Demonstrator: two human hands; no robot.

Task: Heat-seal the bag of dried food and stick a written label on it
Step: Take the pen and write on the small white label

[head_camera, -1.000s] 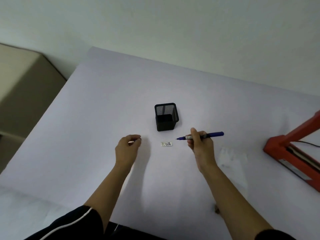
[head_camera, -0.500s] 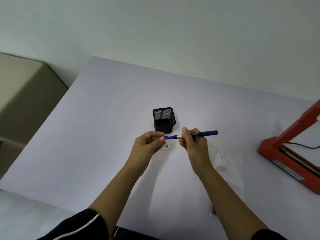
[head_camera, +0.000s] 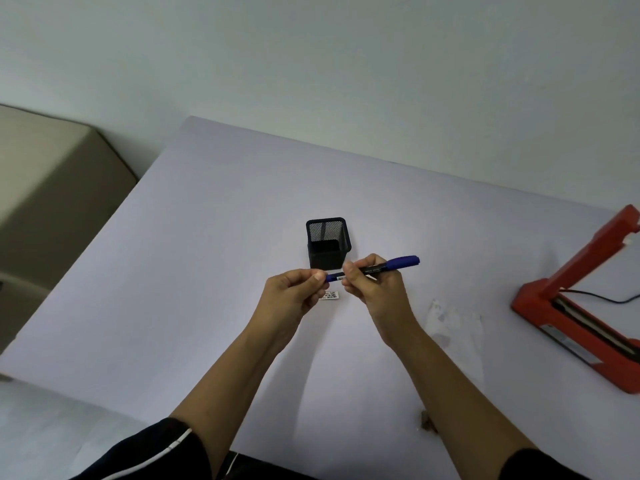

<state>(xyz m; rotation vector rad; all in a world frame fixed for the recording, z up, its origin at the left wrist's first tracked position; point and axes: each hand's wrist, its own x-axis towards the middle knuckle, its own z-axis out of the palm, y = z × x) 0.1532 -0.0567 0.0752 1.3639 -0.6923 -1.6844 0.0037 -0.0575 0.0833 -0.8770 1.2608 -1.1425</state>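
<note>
A blue marker pen (head_camera: 391, 265) is held level above the table, in front of the black mesh pen holder (head_camera: 328, 242). My right hand (head_camera: 375, 289) grips its barrel, and my left hand (head_camera: 294, 294) pinches the pen's left end, where a cap sits. Under my hands a small white label (head_camera: 330, 295) with dark writing lies flat on the table. A clear plastic bag (head_camera: 453, 323) lies flat to the right of my right forearm, its contents faint. The red heat sealer (head_camera: 575, 306) stands at the right edge with its arm raised.
A lilac sheet covers the table (head_camera: 207, 271), which runs back to a pale wall. A beige cabinet (head_camera: 52, 188) stands off the table's left side. A black cord (head_camera: 602, 296) trails from the sealer. A small brown scrap (head_camera: 426, 423) lies near the front edge.
My left hand has come in from the left and taken the pen's tip end, where the cap now sits. Both hands with the pen have lifted slightly above the label.
</note>
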